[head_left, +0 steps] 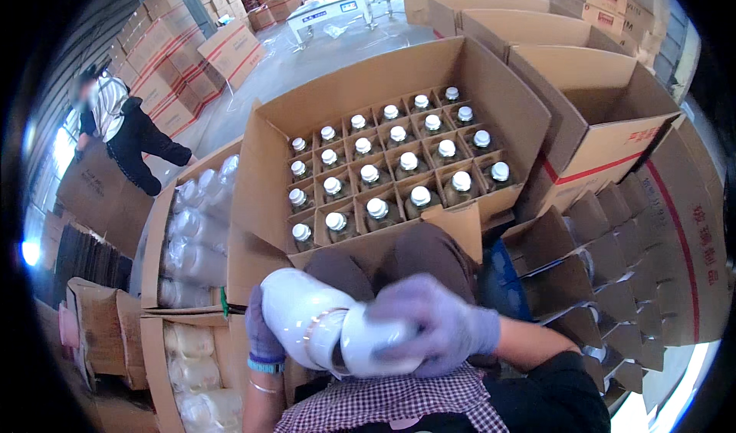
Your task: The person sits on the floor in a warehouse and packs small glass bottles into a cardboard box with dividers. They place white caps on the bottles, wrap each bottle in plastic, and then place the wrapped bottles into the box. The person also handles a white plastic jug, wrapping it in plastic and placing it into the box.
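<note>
Since the glossy white vessel (299, 310) lies tilted over our lap, its long axis slants from upper left to lower right. Our gloved left hand (262, 332) is nearer its wide end, cupping that side with fingers partly hidden behind it. Our gloved right hand (435, 322) curls over the white end piece (374, 347) beyond the gold band (316, 325); blur keeps us from telling whether it pinches or only rests there. Straight ahead of us, past the vessel, the open carton (506, 111) holds upright capped bottles (409, 163).
</note>
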A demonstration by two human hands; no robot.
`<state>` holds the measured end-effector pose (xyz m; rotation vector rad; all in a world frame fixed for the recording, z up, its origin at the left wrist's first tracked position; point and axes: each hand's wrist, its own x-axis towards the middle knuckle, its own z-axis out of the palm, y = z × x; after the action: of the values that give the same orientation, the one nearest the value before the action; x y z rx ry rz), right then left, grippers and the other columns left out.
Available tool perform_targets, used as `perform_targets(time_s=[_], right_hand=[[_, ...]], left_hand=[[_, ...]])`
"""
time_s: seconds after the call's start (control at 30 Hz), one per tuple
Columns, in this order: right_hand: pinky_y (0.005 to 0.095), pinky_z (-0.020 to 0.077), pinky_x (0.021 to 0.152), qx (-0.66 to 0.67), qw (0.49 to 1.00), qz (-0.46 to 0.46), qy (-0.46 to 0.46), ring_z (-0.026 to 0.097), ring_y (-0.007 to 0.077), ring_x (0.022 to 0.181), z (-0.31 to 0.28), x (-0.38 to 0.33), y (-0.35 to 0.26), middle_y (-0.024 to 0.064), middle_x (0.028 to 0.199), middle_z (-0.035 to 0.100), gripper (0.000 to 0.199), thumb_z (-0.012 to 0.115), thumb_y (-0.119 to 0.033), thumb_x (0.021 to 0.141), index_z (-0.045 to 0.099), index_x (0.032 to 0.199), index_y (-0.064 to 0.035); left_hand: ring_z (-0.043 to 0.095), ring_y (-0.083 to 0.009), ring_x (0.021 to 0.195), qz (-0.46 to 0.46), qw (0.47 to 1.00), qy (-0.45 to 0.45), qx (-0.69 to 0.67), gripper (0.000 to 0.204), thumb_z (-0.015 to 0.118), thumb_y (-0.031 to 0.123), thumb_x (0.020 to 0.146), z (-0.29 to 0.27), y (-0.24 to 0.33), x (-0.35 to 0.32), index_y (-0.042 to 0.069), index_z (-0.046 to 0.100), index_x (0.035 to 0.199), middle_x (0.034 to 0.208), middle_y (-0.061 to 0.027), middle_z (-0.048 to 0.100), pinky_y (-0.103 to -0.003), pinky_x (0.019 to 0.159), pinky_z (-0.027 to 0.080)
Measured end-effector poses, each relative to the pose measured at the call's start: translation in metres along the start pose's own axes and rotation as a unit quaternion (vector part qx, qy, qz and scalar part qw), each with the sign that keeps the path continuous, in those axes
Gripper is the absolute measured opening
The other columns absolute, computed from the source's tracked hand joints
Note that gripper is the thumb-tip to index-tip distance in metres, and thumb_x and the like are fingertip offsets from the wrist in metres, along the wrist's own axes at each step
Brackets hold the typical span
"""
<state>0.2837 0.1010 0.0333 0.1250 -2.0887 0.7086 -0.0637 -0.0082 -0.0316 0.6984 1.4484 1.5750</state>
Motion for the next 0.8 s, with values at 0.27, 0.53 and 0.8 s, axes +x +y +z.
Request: perform_targets(time_s=[0.27,0.53,0.8], right_hand=[[0.0486,0.0445,0.102,-0.477,0.686,0.544,-0.072,0.053,0.0378,0.121,-0.107,-0.095,0.231,0.0151,0.133,0.051,0.067,0.076,-0.029,0.076,0.050,0.138,-0.0190],[0.0359,0.0539,0.085,0.258,0.839,0.479,0.007,0.064,0.0232,0.099,0.014,0.006,0.078,0.0155,0.121,0.061,0.061,0.048,-0.042,0.101,0.040,0.146,-0.0011],[0.0451,0.0505,0.094,-0.119,0.979,0.136,-0.097,0.060,0.0307,0.114,0.002,0.039,0.042,0.0160,0.126,0.055,0.071,0.074,-0.036,0.086,0.042,0.140,-0.0031]], left_hand=[[0.052,-0.0236,0.125,0.316,0.821,0.222,0.422,0.055,0.072,0.005,0.087,-0.047,0.009,-0.018,0.000,0.044,0.135,0.137,-0.0155,0.052,-0.039,0.106,0.041],[0.055,-0.0219,0.110,0.312,0.749,0.332,0.481,0.032,0.051,0.024,0.104,0.005,0.005,-0.028,0.001,0.047,0.126,0.118,-0.0131,0.058,-0.041,0.094,0.047],[0.064,-0.0293,0.099,0.187,0.956,0.100,0.204,0.054,0.027,0.039,0.110,0.025,0.010,-0.015,-0.002,0.060,0.120,0.107,-0.0151,0.067,-0.041,0.093,0.049]])
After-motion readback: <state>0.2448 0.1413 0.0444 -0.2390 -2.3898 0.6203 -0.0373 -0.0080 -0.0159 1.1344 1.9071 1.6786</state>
